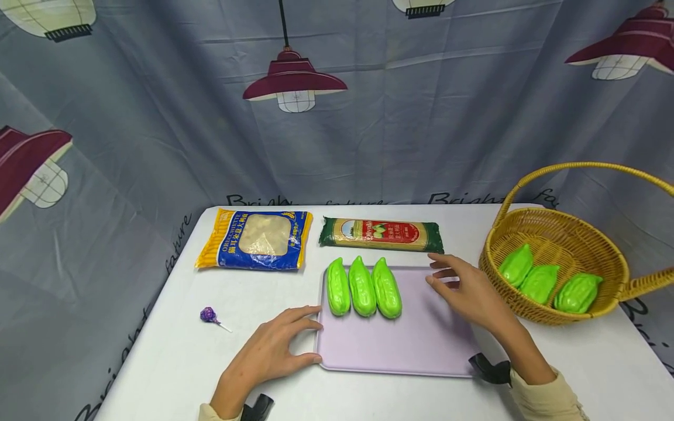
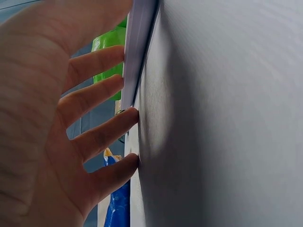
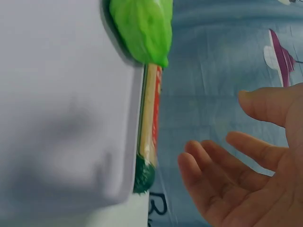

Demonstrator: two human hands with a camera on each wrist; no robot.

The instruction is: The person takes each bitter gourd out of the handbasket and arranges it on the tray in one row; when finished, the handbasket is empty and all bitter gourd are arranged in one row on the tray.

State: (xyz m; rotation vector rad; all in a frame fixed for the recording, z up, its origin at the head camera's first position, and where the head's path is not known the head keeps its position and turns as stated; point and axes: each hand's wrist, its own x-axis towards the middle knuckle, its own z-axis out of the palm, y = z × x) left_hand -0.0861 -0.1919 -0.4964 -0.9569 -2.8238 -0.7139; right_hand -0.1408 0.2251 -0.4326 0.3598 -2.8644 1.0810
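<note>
The left hand (image 1: 274, 349) lies flat, fingertips touching the lilac plastic tray's (image 1: 400, 351) left edge; the right hand (image 1: 468, 292) hovers above it, fingers relaxed, near three green bitter gourds (image 1: 363, 286).

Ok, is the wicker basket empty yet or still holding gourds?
Not empty. The wicker basket holds three green gourds lying side by side; three more gourds lie on the lilac tray.

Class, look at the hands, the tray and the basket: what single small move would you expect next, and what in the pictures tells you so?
Probably the right hand, open and empty above the lilac tray, reaches to the basket for another green gourd. Three gourds already lie in a row on the tray, three remain in the basket, and the left hand touches the tray's edge.
</note>
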